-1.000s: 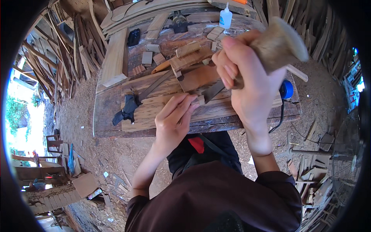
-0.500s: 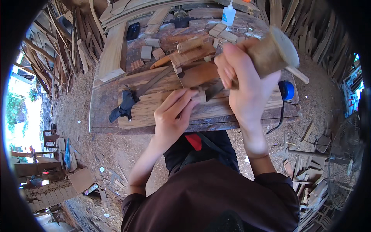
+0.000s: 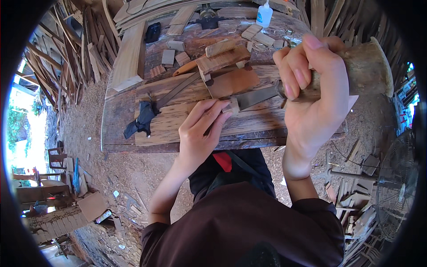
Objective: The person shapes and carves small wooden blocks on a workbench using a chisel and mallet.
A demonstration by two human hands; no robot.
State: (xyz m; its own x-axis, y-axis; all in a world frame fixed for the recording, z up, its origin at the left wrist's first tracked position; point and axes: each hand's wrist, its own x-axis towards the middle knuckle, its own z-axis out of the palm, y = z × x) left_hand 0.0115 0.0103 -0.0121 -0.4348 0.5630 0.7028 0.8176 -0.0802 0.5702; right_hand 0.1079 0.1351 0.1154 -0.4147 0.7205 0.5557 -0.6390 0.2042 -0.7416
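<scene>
My right hand (image 3: 311, 93) grips the thick wooden handle (image 3: 362, 66) of a chisel whose dark metal blade (image 3: 258, 96) points left and down toward the bench. The blade's tip meets a small pale wood block (image 3: 231, 106). My left hand (image 3: 200, 133) pinches that block between fingers and thumb against a light plank (image 3: 173, 124) on the worn wooden workbench (image 3: 120, 129).
On the bench lie a reddish-brown board (image 3: 233, 81), several small wood offcuts (image 3: 171, 55), a long metal file with a black cloth-wrapped end (image 3: 142, 120), a white glue bottle (image 3: 264, 14) and a black object (image 3: 153, 32). Planks are stacked at left. Wood scraps litter the dirt floor.
The view has drawn closer to the bench. My right hand has shifted right and slightly down with the chisel. My left hand stays on the small block.
</scene>
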